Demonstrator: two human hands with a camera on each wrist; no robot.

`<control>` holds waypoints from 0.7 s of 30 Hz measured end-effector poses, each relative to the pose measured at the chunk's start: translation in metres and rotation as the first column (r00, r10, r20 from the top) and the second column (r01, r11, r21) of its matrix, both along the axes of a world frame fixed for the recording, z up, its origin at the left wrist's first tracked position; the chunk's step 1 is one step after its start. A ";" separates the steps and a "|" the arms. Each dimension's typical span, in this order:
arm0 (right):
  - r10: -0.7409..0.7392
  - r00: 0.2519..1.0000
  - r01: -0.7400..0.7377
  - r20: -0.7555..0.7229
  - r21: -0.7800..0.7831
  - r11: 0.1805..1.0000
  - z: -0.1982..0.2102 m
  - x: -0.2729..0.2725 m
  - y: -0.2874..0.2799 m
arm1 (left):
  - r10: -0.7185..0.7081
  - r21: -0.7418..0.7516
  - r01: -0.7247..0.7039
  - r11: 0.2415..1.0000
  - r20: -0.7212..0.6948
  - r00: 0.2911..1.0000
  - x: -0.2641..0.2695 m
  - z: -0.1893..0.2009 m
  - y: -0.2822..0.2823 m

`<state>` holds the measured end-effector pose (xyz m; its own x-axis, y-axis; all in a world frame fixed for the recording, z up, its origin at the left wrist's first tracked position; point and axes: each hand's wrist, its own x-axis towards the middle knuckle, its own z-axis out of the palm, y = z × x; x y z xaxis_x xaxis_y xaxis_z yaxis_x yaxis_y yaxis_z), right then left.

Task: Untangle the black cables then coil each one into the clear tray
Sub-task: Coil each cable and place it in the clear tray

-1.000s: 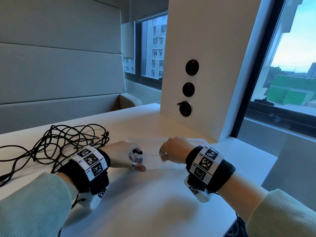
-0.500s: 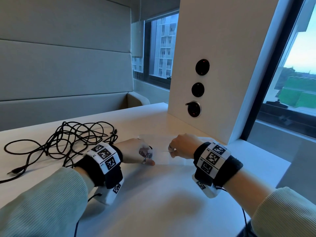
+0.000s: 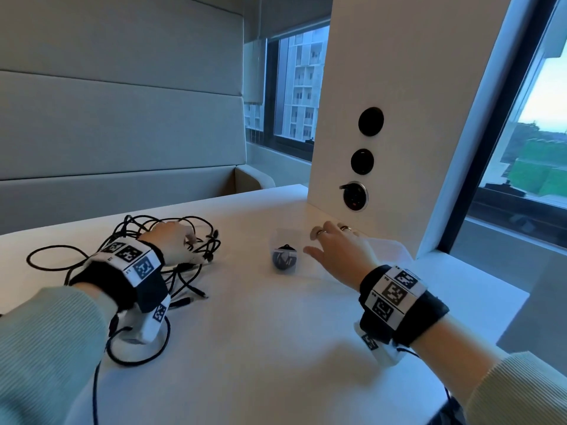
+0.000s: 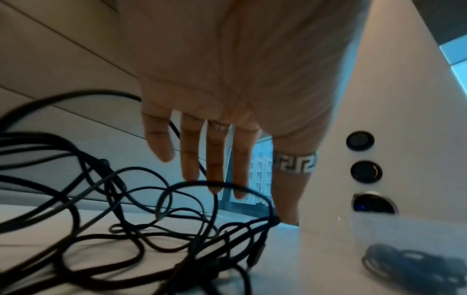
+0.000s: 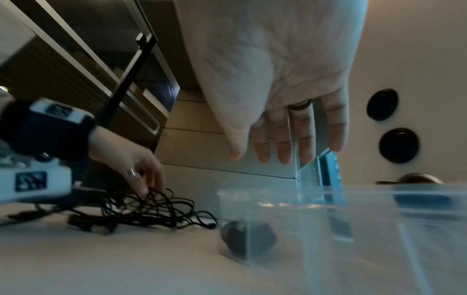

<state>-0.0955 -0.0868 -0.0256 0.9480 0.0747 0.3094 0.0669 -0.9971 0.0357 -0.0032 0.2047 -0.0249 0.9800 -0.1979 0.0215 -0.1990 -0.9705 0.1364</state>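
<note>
A tangle of black cables (image 3: 171,240) lies on the white table at the left. My left hand (image 3: 190,243) hovers over it with fingers straight and spread (image 4: 215,159), fingertips touching the top loops (image 5: 151,201). The clear tray (image 3: 395,250) stands against the white pillar at the right. One coiled black cable (image 3: 283,260) lies in the tray's left end (image 5: 242,233). My right hand (image 3: 313,240) is spread open above the tray (image 5: 316,219) and holds nothing. Most of the tray is hidden under it in the head view.
A white pillar (image 3: 383,87) with three round black sockets (image 3: 370,121) rises right behind the tray. Loose cable ends (image 3: 187,297) trail toward me beside my left wrist. A grey padded bench back (image 3: 122,118) sits beyond the table's far edge.
Both hands were together at the tray. My left hand has moved left onto the tangle, my right hand has opened over the tray, and the coiled cable now lies uncovered in it.
</note>
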 end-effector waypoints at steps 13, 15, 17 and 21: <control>0.360 0.933 -0.195 0.011 0.857 0.478 0.006 -0.001 0.080 | -0.134 -0.693 0.184 0.697 0.127 0.983 -0.051 0.052 -0.024; 0.413 0.910 -0.221 0.012 0.859 0.462 0.013 -0.001 0.090 | -0.199 -0.727 0.229 0.647 0.129 0.971 -0.061 0.056 -0.032; 0.495 0.869 -0.206 -0.019 0.895 0.396 0.020 -0.004 0.093 | -0.233 -0.772 0.253 0.584 0.139 0.962 -0.066 0.056 -0.036; 0.524 0.851 -0.105 0.038 0.990 0.099 0.036 -0.014 0.081 | -0.308 -0.853 0.209 0.478 0.060 0.950 -0.069 0.049 -0.035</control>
